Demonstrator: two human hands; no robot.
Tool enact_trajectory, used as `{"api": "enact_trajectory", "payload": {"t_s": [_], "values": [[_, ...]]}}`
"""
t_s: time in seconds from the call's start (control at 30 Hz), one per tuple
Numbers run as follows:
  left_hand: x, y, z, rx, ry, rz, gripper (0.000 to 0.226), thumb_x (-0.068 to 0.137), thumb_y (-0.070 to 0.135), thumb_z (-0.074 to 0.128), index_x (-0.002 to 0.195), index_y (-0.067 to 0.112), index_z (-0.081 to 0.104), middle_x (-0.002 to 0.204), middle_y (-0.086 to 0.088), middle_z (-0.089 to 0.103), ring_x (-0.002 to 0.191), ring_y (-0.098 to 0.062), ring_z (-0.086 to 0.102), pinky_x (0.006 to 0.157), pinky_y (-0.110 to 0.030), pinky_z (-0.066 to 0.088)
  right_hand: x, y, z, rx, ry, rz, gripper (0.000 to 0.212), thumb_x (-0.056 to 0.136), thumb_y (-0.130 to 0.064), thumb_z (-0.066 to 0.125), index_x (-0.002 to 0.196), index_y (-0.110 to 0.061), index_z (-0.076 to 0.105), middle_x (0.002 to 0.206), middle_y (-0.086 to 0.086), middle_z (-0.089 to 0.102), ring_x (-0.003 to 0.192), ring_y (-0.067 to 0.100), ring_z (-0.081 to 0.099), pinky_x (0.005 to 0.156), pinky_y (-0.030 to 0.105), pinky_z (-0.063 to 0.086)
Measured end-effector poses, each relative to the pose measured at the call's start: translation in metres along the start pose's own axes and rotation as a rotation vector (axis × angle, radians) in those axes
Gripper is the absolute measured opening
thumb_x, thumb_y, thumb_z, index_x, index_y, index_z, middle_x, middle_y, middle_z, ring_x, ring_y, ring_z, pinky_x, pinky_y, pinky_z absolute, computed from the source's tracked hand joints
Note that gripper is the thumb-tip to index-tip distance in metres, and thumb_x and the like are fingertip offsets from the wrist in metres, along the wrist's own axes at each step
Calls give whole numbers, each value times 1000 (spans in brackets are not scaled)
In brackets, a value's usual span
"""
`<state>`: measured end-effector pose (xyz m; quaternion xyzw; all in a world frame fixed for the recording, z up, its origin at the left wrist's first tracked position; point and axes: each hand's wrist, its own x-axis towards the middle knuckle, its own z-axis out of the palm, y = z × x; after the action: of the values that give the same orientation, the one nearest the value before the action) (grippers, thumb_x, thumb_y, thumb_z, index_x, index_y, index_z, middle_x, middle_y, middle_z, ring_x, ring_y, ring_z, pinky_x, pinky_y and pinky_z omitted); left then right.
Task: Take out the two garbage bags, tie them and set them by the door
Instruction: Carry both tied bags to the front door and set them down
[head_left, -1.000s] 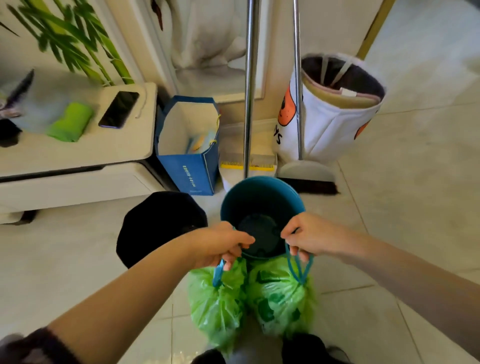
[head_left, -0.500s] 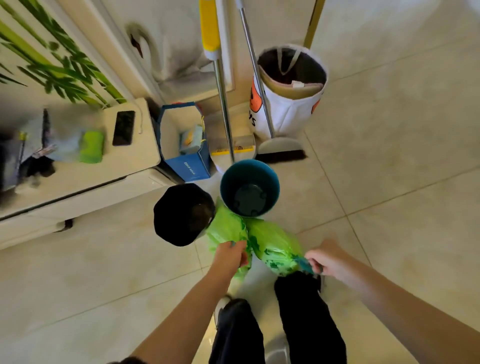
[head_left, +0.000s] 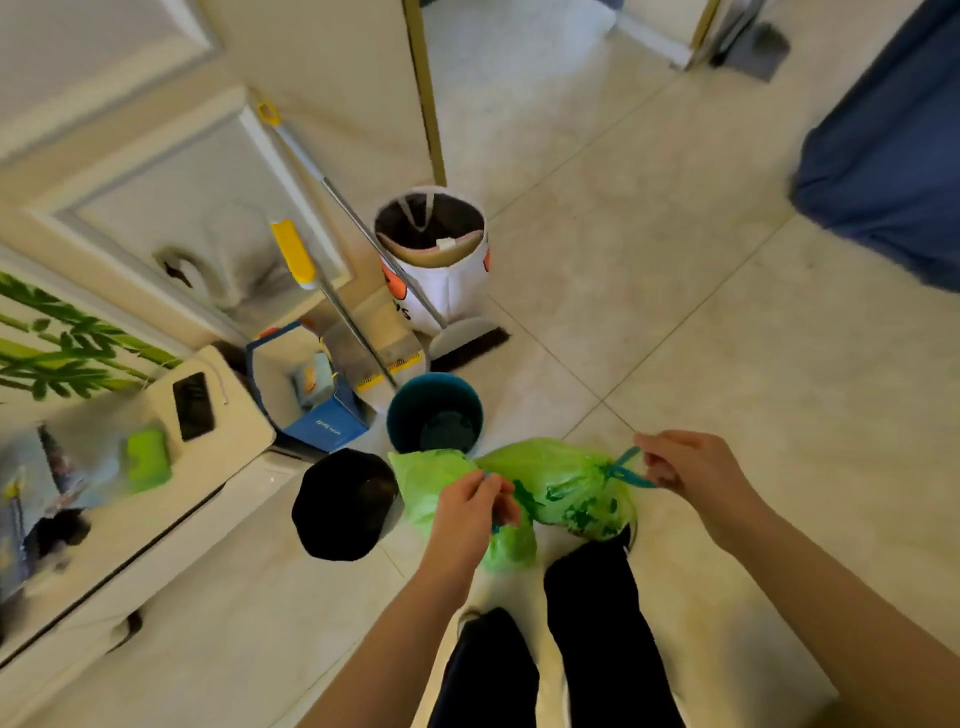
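Two green garbage bags hang in front of my legs, both lifted off the floor. My left hand (head_left: 470, 512) is closed on the top of the left green bag (head_left: 428, 480). My right hand (head_left: 685, 470) pinches the blue drawstring (head_left: 626, 467) of the right green bag (head_left: 563, 488), whose neck is cinched. The teal bin (head_left: 434, 413) and the black bin (head_left: 345, 504) stand just beyond the bags. A door frame with a gold edge (head_left: 426, 93) rises at the back.
A broom (head_left: 467, 338), a dustpan with a yellow handle (head_left: 293, 252), a white fabric basket (head_left: 436, 254) and a blue paper bag (head_left: 311, 387) crowd the wall. A white cabinet (head_left: 156, 499) with a phone is on the left. Blue fabric (head_left: 893, 156) at the right.
I have stood up and the view has risen and swung right. Both bags came up away from the bins, and my right hand moved out to the right with the drawstring.
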<state>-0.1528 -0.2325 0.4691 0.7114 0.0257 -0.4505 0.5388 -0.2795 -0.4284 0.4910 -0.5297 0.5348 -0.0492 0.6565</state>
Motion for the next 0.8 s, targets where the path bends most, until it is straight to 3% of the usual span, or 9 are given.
{"api": "enact_trajectory", "payload": {"t_s": [0.17,0.27,0.57,0.67,0.8], "values": [[-18,47,51,179,-55,152,29,96,14,47,73,7,64,57,-3,61,58,-14,56,64,-27,44,-38,-36,-65,261,129,-136,21,89,-8,56,75,-2,71,67,10,56,75,20,55,84,30,49],[-22,78,91,258,-67,266,30,96,13,47,72,7,64,58,-4,60,56,-10,57,66,-26,47,-49,-55,-102,320,214,-187,22,87,-4,54,70,-2,67,71,11,57,81,21,55,86,31,48],[-4,147,248,305,-119,340,30,94,8,49,70,4,65,54,-2,60,48,-11,49,56,-29,43,-27,-93,-221,37,287,-223,16,85,-9,60,77,-8,74,70,10,60,70,19,52,82,46,50],[7,163,307,322,-143,352,30,94,10,48,69,8,65,56,-1,60,49,-9,49,57,-27,43,-14,-102,-266,37,318,-221,17,86,-10,59,78,-8,74,70,4,63,69,15,53,75,38,49],[19,177,380,380,-190,379,28,93,11,48,72,7,66,55,-3,56,52,-13,48,59,-32,43,3,-105,-333,63,381,-209,20,88,-9,56,79,-5,74,49,-15,56,59,9,50,63,26,46]]}}
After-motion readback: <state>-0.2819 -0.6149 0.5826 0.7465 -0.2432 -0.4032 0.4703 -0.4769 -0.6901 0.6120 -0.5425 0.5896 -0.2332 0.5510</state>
